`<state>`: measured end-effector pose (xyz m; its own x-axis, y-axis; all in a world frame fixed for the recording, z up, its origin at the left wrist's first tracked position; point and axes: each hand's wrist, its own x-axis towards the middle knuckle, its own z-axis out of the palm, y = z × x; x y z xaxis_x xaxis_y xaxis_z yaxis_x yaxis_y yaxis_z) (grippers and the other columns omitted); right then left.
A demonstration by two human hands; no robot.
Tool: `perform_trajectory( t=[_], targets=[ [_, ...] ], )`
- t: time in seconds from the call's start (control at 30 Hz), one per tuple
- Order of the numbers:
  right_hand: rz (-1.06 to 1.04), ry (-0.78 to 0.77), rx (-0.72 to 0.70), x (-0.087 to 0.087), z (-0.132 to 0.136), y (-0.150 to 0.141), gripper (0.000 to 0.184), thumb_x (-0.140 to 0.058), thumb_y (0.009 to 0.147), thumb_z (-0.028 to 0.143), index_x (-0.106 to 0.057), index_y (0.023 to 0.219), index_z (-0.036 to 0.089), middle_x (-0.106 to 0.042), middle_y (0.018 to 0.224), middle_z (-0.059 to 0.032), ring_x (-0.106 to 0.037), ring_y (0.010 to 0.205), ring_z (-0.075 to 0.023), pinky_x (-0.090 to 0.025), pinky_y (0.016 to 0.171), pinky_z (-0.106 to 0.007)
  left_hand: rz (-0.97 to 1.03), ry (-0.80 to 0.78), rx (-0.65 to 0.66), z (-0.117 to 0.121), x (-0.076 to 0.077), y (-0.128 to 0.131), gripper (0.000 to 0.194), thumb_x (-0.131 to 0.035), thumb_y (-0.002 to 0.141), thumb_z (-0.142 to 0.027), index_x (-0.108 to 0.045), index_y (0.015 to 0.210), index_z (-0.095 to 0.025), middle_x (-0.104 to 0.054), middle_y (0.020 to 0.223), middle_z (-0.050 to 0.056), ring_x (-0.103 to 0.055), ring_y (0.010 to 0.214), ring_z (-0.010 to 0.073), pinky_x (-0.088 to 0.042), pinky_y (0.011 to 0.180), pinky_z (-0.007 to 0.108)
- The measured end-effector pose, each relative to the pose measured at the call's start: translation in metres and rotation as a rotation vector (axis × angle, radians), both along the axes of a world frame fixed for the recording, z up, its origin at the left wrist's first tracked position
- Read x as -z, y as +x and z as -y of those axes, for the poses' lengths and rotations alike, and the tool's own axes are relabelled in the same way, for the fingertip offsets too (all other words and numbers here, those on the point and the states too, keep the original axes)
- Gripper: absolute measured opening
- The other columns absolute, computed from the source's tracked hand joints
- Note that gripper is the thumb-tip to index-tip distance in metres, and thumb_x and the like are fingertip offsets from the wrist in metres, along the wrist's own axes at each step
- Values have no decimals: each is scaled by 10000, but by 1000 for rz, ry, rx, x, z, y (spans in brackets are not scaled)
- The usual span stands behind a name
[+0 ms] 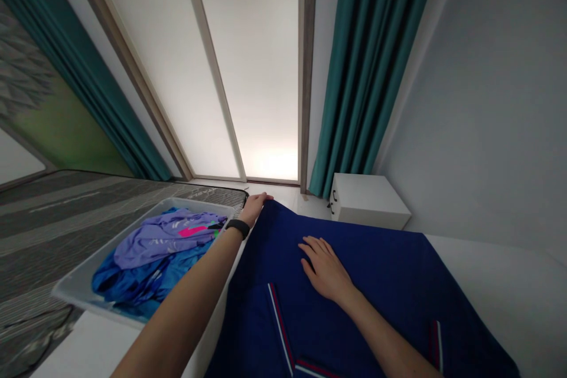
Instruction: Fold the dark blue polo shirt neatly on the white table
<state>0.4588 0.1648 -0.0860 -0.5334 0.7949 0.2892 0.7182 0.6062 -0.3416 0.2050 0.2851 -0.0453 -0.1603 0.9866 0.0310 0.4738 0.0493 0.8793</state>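
A navy shirt (372, 271) with red-and-white striped trim lies spread over a white surface in front of me. My left hand (257, 208), with a dark band on the wrist, has its fingers closed on the shirt's far left corner. My right hand (325, 269) rests flat on the middle of the cloth, fingers spread. To the left of my left forearm stands a clear plastic bin (80, 280). Inside it are a crumpled purple garment (150, 239) with a pink print and shiny blue clothing (119, 277).
A grey striped bed (31, 242) extends along the left. Beyond the shirt, a small white cabinet (372, 198) with dark handles stands by the wall. Frosted sliding doors (261, 71) are ahead, between teal curtains (367, 65).
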Motion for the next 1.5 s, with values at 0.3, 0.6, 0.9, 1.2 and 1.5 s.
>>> perform_trajectory(
  t=[0.3, 0.6, 0.9, 1.2, 1.5],
  targets=[
    [16, 12, -2, 4, -1, 0, 392, -428, 951, 244, -568, 1314, 192, -535, 1400, -94, -435, 1335, -233, -280, 1166, -472, -178, 226, 239, 91, 7, 12, 395, -455, 917, -438, -756, 854, -191, -736, 912, 47, -646, 911, 216, -461, 884, 337],
    [26, 26, -6, 10, -2, 0, 395, -427, 947, 248, -558, 1318, 210, -531, 1404, -86, -434, 1337, -229, -283, 1163, -473, -351, 323, 369, 107, 28, 10, 355, -423, 973, -334, -736, 890, -192, -719, 956, 66, -619, 937, 207, -448, 889, 350],
    [86, -76, -39, -16, -23, -8, 315, -486, 923, 220, -629, 1203, 191, -636, 1216, -99, -546, 1156, -240, -411, 999, -397, -327, 323, 360, 107, 26, 10, 300, -448, 954, -275, -730, 886, -198, -727, 946, 52, -622, 939, 208, -443, 889, 348],
    [164, -223, 46, -50, -109, -83, 257, -412, 968, 241, -659, 1014, 188, -716, 973, -63, -635, 898, -172, -411, 757, -258, -325, 313, 361, 107, 25, 9, 288, -458, 931, -279, -721, 842, -203, -721, 932, 62, -620, 912, 220, -442, 875, 349],
    [345, -258, 110, -40, -115, -125, 374, -568, 852, 435, -645, 1084, 152, -693, 1101, -185, -648, 1007, -306, -462, 809, -394, -308, 336, 369, 107, 31, 8, 277, -461, 920, -259, -693, 782, -195, -717, 919, 66, -613, 910, 220, -436, 887, 357]
  ],
)
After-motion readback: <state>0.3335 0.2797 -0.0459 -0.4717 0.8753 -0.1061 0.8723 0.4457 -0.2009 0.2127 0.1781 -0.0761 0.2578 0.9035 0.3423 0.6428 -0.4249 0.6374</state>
